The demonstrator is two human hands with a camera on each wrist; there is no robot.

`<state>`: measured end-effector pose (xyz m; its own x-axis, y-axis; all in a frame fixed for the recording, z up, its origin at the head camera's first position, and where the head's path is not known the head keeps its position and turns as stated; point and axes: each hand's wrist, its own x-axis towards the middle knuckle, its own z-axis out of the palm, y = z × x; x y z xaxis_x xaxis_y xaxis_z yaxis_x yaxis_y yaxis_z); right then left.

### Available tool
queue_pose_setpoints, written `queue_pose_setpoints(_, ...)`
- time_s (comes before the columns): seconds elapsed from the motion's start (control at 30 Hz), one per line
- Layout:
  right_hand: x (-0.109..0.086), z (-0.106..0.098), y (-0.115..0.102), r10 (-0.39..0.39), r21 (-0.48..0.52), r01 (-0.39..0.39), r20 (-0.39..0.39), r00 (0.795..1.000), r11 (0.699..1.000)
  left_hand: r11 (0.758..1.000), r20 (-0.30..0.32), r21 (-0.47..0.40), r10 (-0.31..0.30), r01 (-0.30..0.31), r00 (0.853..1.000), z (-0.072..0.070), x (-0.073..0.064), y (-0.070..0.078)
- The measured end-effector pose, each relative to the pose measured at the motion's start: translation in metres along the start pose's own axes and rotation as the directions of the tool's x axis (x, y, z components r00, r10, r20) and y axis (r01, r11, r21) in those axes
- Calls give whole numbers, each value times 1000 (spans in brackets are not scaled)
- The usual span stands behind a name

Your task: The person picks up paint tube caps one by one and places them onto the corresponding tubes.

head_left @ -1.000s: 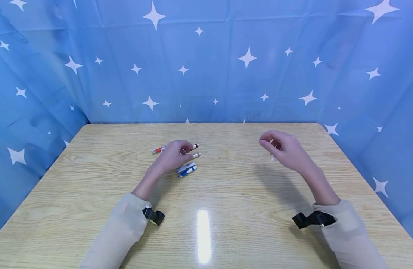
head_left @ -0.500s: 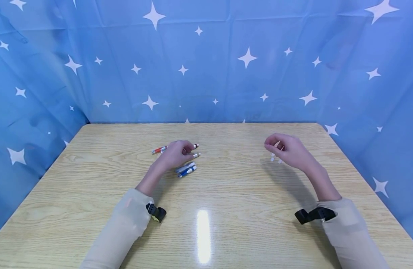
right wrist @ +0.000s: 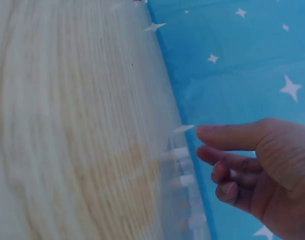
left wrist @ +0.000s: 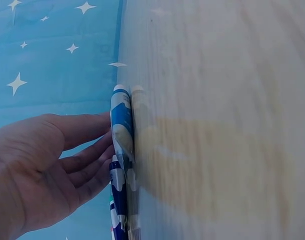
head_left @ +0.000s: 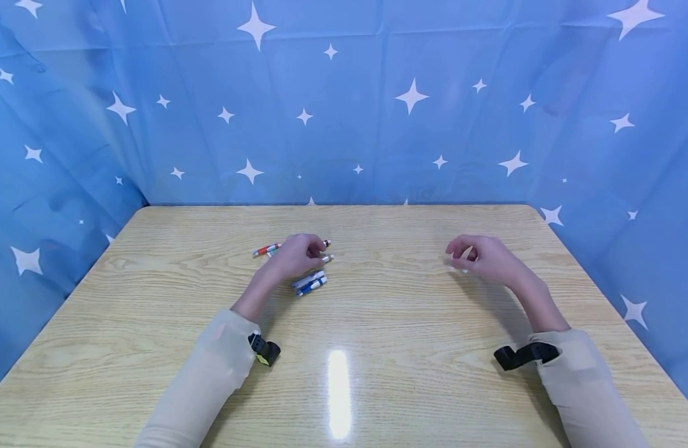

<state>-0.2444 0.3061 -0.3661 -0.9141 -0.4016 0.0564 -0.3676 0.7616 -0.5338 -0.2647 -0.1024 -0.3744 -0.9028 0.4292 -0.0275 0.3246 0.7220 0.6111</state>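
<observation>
My left hand [head_left: 299, 256] lies over several paint pens at the left middle of the table. Its thumb and forefinger bend toward a gold-ended pen [head_left: 328, 258], with a gap between their tips. In the left wrist view, a blue-and-white paint pen [left wrist: 122, 122] partly hides those fingertips, so contact is unclear. Over at the right, my right hand [head_left: 486, 258] hovers low above small white cylindrical pieces [right wrist: 186, 180], whose kind is not clear. Its thumb and forefinger stand apart with nothing visible between them, and the other fingers are loosely bent.
A red pen [head_left: 267, 250] lies left of my left hand, and blue pens [head_left: 310, 283] lie just in front of it. The wooden table [head_left: 389, 330] ends at a blue star-patterned curtain [head_left: 349, 106]. Light glares on the table's front middle.
My right hand has come down and slightly to the right, nearer the white pieces. The left hand has stayed in nearly the same place over the pens.
</observation>
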Motion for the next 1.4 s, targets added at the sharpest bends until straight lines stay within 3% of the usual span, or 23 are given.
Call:
queue_pose_setpoints(0.27, 2, 2, 6, 10, 20, -12, 61, 998, 1000, 1000, 5, 13, 8, -8, 1000, 0, 1, -2)
queue_pose_setpoints(0.73, 0, 5, 6, -14, -26, 15, 54, 998, 1000, 1000, 31, -7, 1, -1, 1000, 0, 2, -1)
queue_pose_setpoints(1.0, 1, 4, 5, -7, -28, 8, 28, 1000, 1000, 997, -16, 73, 22, -21, 1000, 1, 2, 2)
queue_pose_setpoints(1.4, 2, 5, 0, -31, -46, 29, -50, 998, 999, 997, -110, 62, 41, -34, 993, 1, -3, 6)
